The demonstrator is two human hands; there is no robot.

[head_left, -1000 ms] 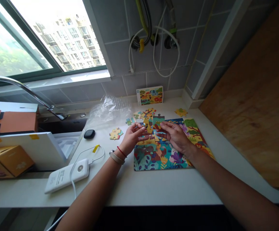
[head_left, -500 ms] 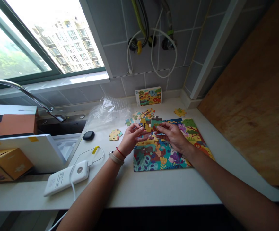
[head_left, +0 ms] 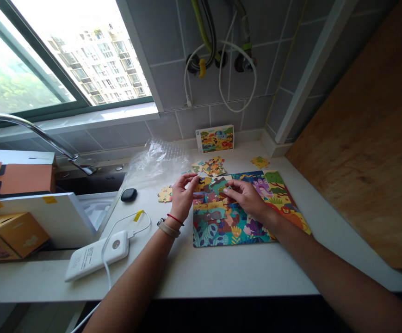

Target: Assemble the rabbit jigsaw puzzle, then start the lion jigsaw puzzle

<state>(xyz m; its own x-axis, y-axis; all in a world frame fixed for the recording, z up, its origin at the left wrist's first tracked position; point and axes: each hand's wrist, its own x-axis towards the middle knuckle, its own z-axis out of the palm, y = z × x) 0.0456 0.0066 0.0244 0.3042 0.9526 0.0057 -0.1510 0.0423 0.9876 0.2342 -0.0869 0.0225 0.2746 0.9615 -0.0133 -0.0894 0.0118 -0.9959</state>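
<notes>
My right hand [head_left: 244, 198] pinches a green puzzle piece [head_left: 218, 186] between thumb and fingers, low over the upper left part of a colourful animal jigsaw board [head_left: 218, 238]. My left hand [head_left: 183, 196] is beside the board's left edge. Its thumb and index finger close at the edge of a yellow puzzle piece [head_left: 204, 184], just left of the green one. Assembled pieces cover the lower and right parts of the board. Behind my hands lies a pile of loose puzzle pieces [head_left: 213, 165]. Another loose piece [head_left: 165, 194] sits left of my left hand, partly hidden by it.
A picture box [head_left: 216, 138] leans on the wall behind. One yellow piece [head_left: 260, 162] lies at the back right. Clear plastic wrap [head_left: 157, 159], a black case [head_left: 128, 195] and a white power bank [head_left: 96, 256] with its cable are on the left. Boxes [head_left: 16, 178] stand by the sink.
My left hand has drawn back left, away from my right. The green piece has moved slightly left and down and now lies flatter over the board.
</notes>
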